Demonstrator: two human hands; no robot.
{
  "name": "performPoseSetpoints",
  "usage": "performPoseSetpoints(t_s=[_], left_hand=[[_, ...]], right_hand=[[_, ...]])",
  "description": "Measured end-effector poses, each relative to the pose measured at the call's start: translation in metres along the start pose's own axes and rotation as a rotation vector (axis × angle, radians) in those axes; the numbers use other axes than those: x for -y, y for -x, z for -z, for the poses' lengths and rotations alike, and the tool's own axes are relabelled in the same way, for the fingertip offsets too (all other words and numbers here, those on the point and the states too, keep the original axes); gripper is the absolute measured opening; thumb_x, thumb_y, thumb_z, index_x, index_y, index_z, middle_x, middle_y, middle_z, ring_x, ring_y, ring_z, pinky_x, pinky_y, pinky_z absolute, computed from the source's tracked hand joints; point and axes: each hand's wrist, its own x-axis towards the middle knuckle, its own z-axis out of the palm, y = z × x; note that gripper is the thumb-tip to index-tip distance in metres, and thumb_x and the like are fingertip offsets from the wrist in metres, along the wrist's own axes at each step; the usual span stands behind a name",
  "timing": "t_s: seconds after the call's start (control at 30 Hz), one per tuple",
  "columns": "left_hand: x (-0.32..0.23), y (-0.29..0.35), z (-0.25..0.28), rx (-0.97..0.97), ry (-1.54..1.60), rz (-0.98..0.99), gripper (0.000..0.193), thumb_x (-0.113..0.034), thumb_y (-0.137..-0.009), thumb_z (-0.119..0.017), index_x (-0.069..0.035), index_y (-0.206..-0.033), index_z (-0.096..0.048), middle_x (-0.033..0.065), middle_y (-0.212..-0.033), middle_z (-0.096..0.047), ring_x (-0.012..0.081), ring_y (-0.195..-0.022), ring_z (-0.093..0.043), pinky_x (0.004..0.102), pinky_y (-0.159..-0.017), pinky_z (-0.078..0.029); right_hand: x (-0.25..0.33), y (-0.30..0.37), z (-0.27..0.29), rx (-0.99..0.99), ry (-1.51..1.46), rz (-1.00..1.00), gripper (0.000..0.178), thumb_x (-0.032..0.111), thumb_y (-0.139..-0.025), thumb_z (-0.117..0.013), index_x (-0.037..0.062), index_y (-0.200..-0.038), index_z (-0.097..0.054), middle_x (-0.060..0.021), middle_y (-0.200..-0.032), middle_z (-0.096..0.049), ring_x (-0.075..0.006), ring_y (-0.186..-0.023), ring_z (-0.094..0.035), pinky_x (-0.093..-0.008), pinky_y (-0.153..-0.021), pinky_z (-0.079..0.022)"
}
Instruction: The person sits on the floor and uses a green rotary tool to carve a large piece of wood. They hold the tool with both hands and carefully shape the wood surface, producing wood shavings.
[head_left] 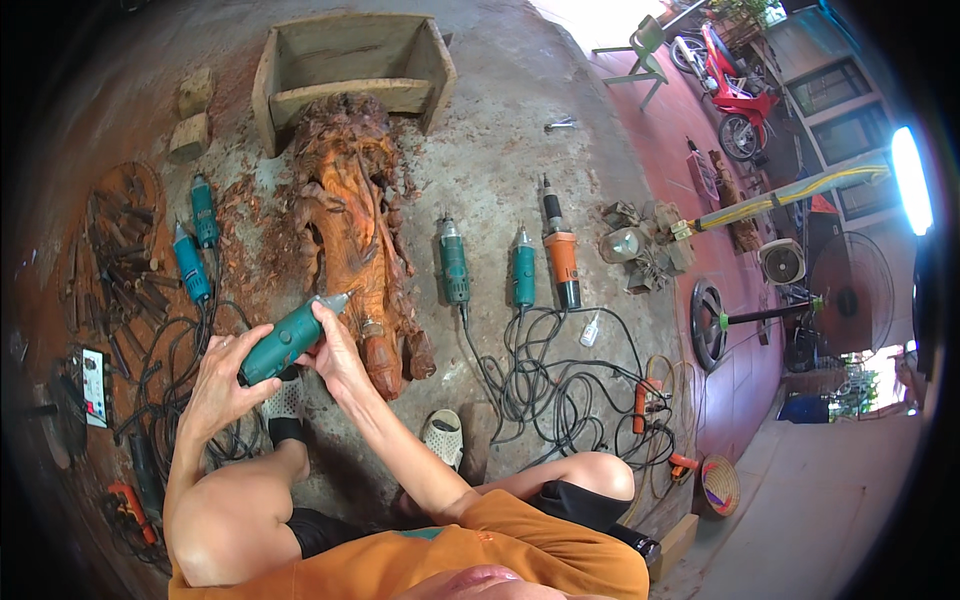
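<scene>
Both my hands are closed around a green die grinder (282, 344) with a metal nose that points up and to the right. My left hand (218, 385) wraps its rear body, while my right hand (336, 352) grips it near the nose. Just beyond the tool lies a carved wooden log (355, 235), orange-brown with a rough dark top end. The grinder's tip appears close to the log's left side; whether they touch I cannot tell. The log's top end rests at a wooden box frame (350, 92).
Two teal grinders (190, 262) lie left, near a heap of carving chisels (125, 250) and a power strip (94, 388). Right of the log stand two green grinders (453, 265) and an orange one (564, 262), with tangled black cords (540, 385). A lamp (911, 180) and fan (850, 290) stand right.
</scene>
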Motion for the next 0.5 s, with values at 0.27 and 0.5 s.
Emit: performPoseSetpoints(t_s=[0.27, 0.5], left_hand=[[-0.001, 0.002, -0.001, 0.012, -0.002, 0.043, 0.075, -0.023, -0.069, -0.082, -0.006, -0.136, -0.056, 0.0182, -0.111, -0.069, 0.0308, -0.092, -0.059, 0.0403, -0.092, -0.041], [-0.0037, 0.0044, 0.008, 0.085, 0.026, 0.14, 0.077, -0.029, -0.068, -0.082, -0.008, -0.138, -0.056, 0.0186, -0.117, -0.068, 0.0322, -0.098, -0.057, 0.0433, -0.094, -0.041]], right_hand=[[-0.0007, 0.0011, 0.0004, 0.003, 0.007, -0.002, 0.058, 0.058, -0.09, -0.067, 0.0112, -0.12, -0.053, -0.0052, -0.105, -0.064, -0.0174, -0.095, -0.067, -0.0377, -0.078, -0.059], [-0.0087, -0.0029, -0.0011, -0.016, -0.013, -0.031, 0.056, 0.055, -0.09, -0.067, 0.0102, -0.121, -0.052, -0.0064, -0.106, -0.064, -0.0182, -0.094, -0.068, -0.0389, -0.077, -0.059]])
